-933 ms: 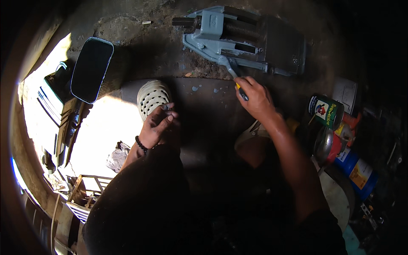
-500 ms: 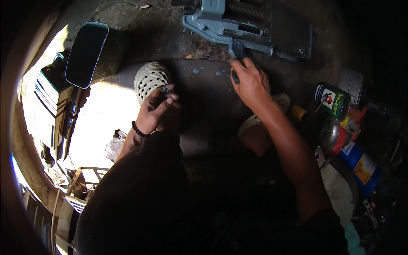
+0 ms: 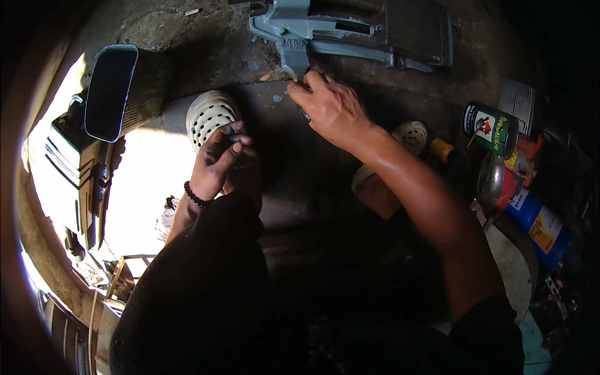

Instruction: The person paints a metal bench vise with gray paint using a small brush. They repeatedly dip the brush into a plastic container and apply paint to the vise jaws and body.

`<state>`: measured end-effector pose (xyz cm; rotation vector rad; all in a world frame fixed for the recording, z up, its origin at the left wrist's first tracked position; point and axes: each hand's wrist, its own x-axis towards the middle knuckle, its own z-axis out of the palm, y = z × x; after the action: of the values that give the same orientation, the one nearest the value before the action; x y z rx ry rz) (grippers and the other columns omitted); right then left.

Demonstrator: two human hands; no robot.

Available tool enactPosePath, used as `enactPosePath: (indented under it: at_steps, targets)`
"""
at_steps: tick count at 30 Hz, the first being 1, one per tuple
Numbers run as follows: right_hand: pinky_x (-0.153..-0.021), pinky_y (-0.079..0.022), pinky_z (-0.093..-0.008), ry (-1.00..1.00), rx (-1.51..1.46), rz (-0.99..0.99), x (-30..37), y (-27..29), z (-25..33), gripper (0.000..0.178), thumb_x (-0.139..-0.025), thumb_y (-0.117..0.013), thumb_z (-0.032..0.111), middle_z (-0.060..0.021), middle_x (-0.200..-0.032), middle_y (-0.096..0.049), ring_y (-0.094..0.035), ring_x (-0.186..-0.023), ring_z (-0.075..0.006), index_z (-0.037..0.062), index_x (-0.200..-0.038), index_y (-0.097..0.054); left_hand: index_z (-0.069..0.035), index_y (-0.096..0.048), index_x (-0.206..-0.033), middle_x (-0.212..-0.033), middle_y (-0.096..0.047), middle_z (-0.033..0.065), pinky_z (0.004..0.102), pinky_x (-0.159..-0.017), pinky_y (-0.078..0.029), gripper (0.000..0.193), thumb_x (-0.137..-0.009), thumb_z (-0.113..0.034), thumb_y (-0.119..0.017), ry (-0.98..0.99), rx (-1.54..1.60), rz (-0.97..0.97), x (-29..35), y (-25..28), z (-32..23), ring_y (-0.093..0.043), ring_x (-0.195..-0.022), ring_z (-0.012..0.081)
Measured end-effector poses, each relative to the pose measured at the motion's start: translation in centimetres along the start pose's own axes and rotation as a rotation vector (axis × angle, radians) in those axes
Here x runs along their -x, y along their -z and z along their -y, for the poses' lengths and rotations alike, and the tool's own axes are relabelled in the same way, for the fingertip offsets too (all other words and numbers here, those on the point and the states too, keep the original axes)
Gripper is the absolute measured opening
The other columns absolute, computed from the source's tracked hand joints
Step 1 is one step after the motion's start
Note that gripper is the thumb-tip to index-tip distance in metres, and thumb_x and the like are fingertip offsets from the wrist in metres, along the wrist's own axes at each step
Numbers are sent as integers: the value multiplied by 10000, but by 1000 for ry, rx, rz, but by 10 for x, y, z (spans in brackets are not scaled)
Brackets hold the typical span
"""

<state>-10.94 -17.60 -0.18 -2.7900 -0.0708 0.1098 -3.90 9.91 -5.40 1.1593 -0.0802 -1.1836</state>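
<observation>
My right hand [image 3: 331, 109] is closed around the handle of a paintbrush [image 3: 294, 59]. The brush is coated in blue-grey paint, and its bristles press against the lower edge of a vise [image 3: 350, 47]. Wet-looking blue-grey paint covers much of the vise, whose threaded screw shows at the top. My left hand [image 3: 215, 162], with a dark beaded bracelet at the wrist, rests near my left leg just above a cream clog [image 3: 209, 119]. Its fingers are curled toward the thumb; whatever lies between them, if anything, is too small to make out.
At the right are a green can [image 3: 490, 130], a round metal tin [image 3: 492, 178] and a blue container [image 3: 537, 228]. A dark rectangular hollow piece with a pale rim [image 3: 112, 94] stands at the left. Paint spots mark the ground beside a second clog [image 3: 409, 137].
My right hand has moved left with the paintbrush, along the vise's lower edge toward its left end. The view has shifted slightly; my left hand keeps its pose.
</observation>
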Motion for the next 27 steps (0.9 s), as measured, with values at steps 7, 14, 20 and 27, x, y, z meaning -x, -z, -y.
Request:
enactPosePath:
  at_steps: [7,14,20,27]
  targets:
    - [-795,-552,-466,-40,86,51,31,12,-40,407,-804,-711,64,-138,-1034,-575,-655,-924,-356,78,-1199,-616,7,-427,-1438,-1162,-635,90,333,-922,-531,481,-1014,-149,-593,-13,-1,1,0,1,1,-656,-1028,187]
    - [-785,-551,-468,-91,43,59,47,20,-31,515,-721,-767,48,-142,-1055,-553,-646,-926,-359,90,-1207,-602,9,-432,-1431,-1158,-635,89,331,-904,-544,477,-1010,-135,-602,1,44,7,-1,1,1,-656,-1024,182]
    - [-753,-547,-456,38,-9,-17,24,-7,-11,428,-759,-743,57,-142,-1068,-537,-630,-919,-360,82,-1170,-623,8,-434,-1430,-1154,-637,89,329,-890,-550,468,-1013,-132,-594,0,56,-1,0,-1,1,-657,-1022,181]
    - [-738,-551,-484,-25,10,-102,22,-26,-23,349,-779,-670,35,-157,-1008,-521,-647,-847,-372,99,-1113,-594,11,-437,-1429,-1154,-640,95,336,-915,-535,468,-1013,-134,-594,-21,36,-2,0,-1,2,-657,-1022,189]
